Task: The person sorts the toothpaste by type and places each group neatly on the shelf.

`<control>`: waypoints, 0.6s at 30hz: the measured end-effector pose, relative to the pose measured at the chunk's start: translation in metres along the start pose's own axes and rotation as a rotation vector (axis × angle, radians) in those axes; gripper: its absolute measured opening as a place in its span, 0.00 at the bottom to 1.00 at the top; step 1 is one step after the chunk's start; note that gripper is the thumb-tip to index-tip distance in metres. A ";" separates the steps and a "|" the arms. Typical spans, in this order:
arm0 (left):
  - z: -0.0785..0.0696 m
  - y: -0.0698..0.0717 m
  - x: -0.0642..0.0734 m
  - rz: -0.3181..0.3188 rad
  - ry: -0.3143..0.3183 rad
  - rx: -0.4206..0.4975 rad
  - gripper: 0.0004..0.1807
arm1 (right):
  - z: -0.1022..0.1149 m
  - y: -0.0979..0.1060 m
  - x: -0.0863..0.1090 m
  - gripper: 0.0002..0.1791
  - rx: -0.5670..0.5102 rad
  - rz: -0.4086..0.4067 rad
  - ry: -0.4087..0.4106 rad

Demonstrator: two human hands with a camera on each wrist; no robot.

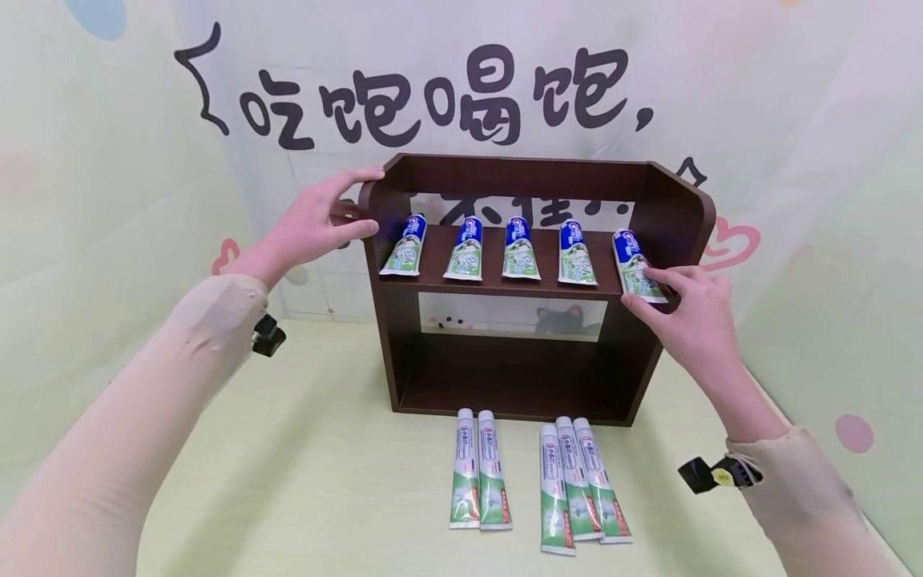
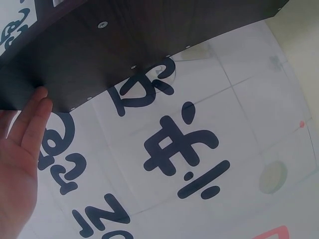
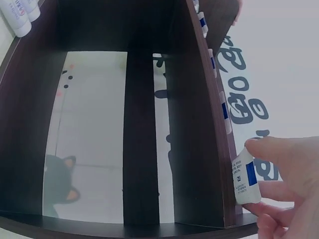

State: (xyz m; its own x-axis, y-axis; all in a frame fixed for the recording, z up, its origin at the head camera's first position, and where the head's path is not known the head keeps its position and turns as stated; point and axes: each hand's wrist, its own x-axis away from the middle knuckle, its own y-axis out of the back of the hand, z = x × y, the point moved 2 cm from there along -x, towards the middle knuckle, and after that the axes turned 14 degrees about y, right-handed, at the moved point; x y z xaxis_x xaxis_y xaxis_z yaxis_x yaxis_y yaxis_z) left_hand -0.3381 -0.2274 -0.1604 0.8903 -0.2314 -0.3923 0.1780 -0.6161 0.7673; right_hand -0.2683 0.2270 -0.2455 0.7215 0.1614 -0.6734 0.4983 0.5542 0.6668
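Observation:
A dark brown two-tier shelf (image 1: 505, 288) stands on the table. Blue, white and green toothpaste tubes (image 1: 521, 248) lie in a spaced row along its upper board, caps toward the back. My right hand (image 1: 695, 320) pinches the rightmost toothpaste tube (image 1: 634, 264) near its flat end, by the right side panel. From the right wrist, that tube's end (image 3: 245, 179) shows between thumb and fingers at the board's front edge. My left hand (image 1: 310, 220) touches the left side panel with extended fingers; the left wrist view has its fingers (image 2: 37, 117) against the panel's outer face.
On the pale table (image 1: 324, 481) before the shelf lie white and green toothpaste tubes: a pair (image 1: 479, 473) at left and an overlapping group of three (image 1: 580, 485) at right. A printed cloth wall (image 1: 180, 160) with black lettering rises behind the shelf.

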 end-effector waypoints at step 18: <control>0.000 0.001 0.000 -0.005 0.011 -0.023 0.35 | 0.001 -0.010 0.002 0.25 0.120 -0.225 -0.019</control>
State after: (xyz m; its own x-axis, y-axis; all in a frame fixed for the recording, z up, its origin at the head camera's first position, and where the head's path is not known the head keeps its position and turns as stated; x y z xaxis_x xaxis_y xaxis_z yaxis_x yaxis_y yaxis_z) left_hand -0.3377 -0.2282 -0.1598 0.8937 -0.2202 -0.3910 0.1923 -0.5994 0.7770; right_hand -0.2710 0.2204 -0.2537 0.5942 0.0285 -0.8038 0.7003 0.4731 0.5345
